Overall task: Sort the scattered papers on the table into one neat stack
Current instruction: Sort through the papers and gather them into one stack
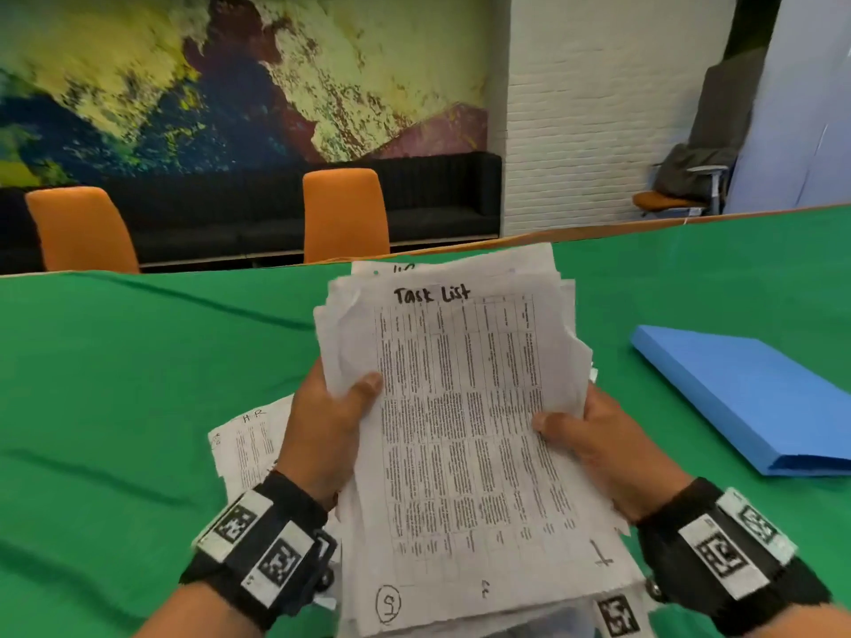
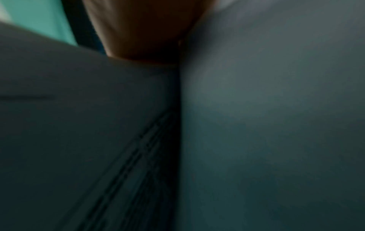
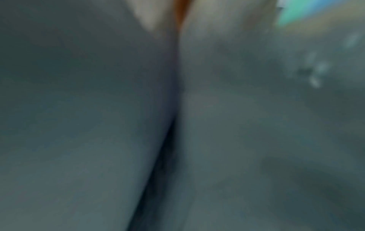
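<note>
You hold the stack of papers (image 1: 465, 430) up over the green table (image 1: 115, 384) — your left hand (image 1: 329, 425) grips its left edge, thumb curled over the top sheet headed "Task List", and your right hand (image 1: 598, 446) grips the right edge the same way. The sheet edges are ragged, not squared. One loose sheet (image 1: 251, 446) marked "HR" lies under your left wrist. A blue folder (image 1: 755, 398) lies to the right, well apart. Both wrist views are dark blur.
</note>
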A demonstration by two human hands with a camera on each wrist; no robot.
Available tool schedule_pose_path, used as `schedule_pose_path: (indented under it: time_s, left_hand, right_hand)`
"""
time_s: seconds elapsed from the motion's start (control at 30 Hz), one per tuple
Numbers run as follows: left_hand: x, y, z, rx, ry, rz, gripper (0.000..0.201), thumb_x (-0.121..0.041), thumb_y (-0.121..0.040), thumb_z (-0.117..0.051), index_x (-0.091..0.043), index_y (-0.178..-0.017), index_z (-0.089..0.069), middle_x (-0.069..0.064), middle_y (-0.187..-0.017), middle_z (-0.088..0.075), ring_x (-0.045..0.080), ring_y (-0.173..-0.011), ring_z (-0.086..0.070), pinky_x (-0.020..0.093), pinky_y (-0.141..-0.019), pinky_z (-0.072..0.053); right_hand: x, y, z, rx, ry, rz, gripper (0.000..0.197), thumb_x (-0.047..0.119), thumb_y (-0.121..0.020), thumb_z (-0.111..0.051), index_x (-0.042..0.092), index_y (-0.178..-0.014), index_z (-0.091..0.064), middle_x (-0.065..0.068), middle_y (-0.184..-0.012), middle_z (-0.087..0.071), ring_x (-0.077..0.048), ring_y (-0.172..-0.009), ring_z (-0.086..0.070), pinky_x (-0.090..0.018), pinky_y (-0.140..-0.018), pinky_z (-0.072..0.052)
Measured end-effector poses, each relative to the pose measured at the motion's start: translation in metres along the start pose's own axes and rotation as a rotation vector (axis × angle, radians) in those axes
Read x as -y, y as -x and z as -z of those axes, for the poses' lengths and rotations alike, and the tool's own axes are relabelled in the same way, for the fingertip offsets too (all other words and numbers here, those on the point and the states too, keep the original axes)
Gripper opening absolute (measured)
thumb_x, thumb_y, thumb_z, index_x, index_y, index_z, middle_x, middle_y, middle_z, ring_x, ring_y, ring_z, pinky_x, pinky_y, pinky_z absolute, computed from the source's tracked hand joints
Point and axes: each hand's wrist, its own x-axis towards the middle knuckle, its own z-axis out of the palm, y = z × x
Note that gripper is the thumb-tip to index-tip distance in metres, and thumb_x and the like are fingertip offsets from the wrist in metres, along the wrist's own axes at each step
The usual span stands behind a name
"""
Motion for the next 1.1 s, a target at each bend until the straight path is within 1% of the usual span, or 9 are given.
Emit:
schedule_pose_path:
  time_s: [0.1,0.23,0.43,0.57,0.67,0.8,0.87,0.97,1.1]
  left_hand:
    - [-0.033,-0.008,-0.009,-0.149,-0.096,-0.271,0.036,-0.035,-0.098,-0.06,-0.016,-0.128,-0.056,0.0,-0.109,-0.071,0.019,-0.098,-0.072,0.041,-0.079,-0.063]
    - [-0.044,-0.012,-0.009,-0.115,-0.051,-0.429,0.061,-0.05,-0.087,-0.068,-0.023,-0.137,-0.046,-0.003,-0.117,-0.07,0.017,-0.102,-0.072,0.039,-0.077,-0.063]
    - [0.024,0.018,0.005,0.031,0.061,-0.069,0.092,-0.07,-0.047,-0.087,-0.036,-0.122,-0.046,0.001,-0.117,-0.07,0.016,-0.1,-0.074,0.035,-0.079,-0.063]
    - [0.033,0.021,-0.01,-0.005,0.088,-0.102,0.06,-0.049,-0.068,-0.078,-0.033,-0.117,-0.048,-0.01,-0.11,-0.07,0.013,-0.096,-0.073,0.031,-0.075,-0.062]
    - [0.026,0.018,-0.017,-0.071,0.053,-0.17,0.05,-0.048,-0.074,-0.073,-0.036,-0.115,-0.046,-0.017,-0.105,-0.069,0.007,-0.092,-0.072,0.029,-0.074,-0.061]
    - [0.034,0.024,-0.014,0.008,0.076,-0.045,0.058,-0.049,-0.075,-0.077,-0.032,-0.121,-0.046,-0.006,-0.112,-0.07,0.011,-0.096,-0.073,0.032,-0.075,-0.062]
    - [0.037,0.029,-0.016,0.075,0.035,0.011,0.05,-0.042,-0.084,-0.077,-0.031,-0.121,-0.046,-0.002,-0.114,-0.071,0.012,-0.096,-0.074,0.032,-0.077,-0.062]
    - [0.032,0.02,-0.012,0.126,-0.095,0.033,0.05,-0.058,-0.081,-0.07,-0.034,-0.12,-0.048,-0.007,-0.111,-0.071,0.01,-0.097,-0.073,0.04,-0.083,-0.062]
    - [0.034,-0.006,0.044,0.272,-0.571,0.213,0.041,-0.06,-0.094,-0.054,-0.03,-0.122,-0.058,-0.007,-0.117,-0.067,0.015,-0.103,-0.066,0.039,-0.09,-0.054]
  right_hand:
    - [0.021,-0.002,-0.02,-0.13,0.166,0.274,0.033,0.013,-0.101,-0.053,0.032,-0.128,-0.057,0.004,-0.116,-0.073,-0.019,-0.11,-0.07,-0.047,-0.095,-0.058]
    - [0.028,0.0,-0.027,-0.183,0.058,0.455,0.026,0.022,-0.094,-0.064,0.037,-0.116,-0.063,0.011,-0.115,-0.074,-0.008,-0.109,-0.07,-0.031,-0.09,-0.058]
    - [-0.023,0.007,-0.006,-0.095,-0.031,0.166,0.07,0.044,-0.067,-0.081,0.022,-0.13,-0.059,-0.003,-0.121,-0.075,-0.027,-0.112,-0.071,-0.047,-0.09,-0.061]
    - [-0.022,0.0,-0.004,-0.099,-0.083,0.179,0.048,0.017,-0.076,-0.085,0.012,-0.119,-0.064,-0.011,-0.11,-0.077,-0.031,-0.101,-0.075,-0.044,-0.078,-0.064]
    - [-0.009,-0.005,-0.008,-0.102,-0.081,0.232,0.047,0.014,-0.079,-0.08,0.008,-0.122,-0.062,-0.012,-0.11,-0.077,-0.028,-0.1,-0.075,-0.046,-0.08,-0.063]
    - [-0.027,-0.006,-0.001,-0.066,-0.111,0.123,0.065,0.027,-0.063,-0.089,0.009,-0.12,-0.063,-0.015,-0.112,-0.077,-0.031,-0.1,-0.075,-0.051,-0.083,-0.061]
    - [-0.034,-0.001,-0.003,-0.063,-0.095,0.064,0.048,0.015,-0.07,-0.088,0.007,-0.113,-0.068,-0.017,-0.109,-0.078,-0.03,-0.096,-0.076,-0.044,-0.079,-0.063]
    - [-0.02,0.002,0.006,-0.183,0.094,0.146,0.018,-0.001,-0.082,-0.073,0.01,-0.096,-0.076,-0.004,-0.094,-0.081,-0.016,-0.082,-0.077,-0.03,-0.069,-0.062]
    - [-0.023,-0.001,0.047,-0.193,0.148,-0.024,0.013,0.013,-0.081,-0.077,0.004,-0.09,-0.076,-0.01,-0.083,-0.081,-0.028,-0.072,-0.078,-0.044,-0.068,-0.063]
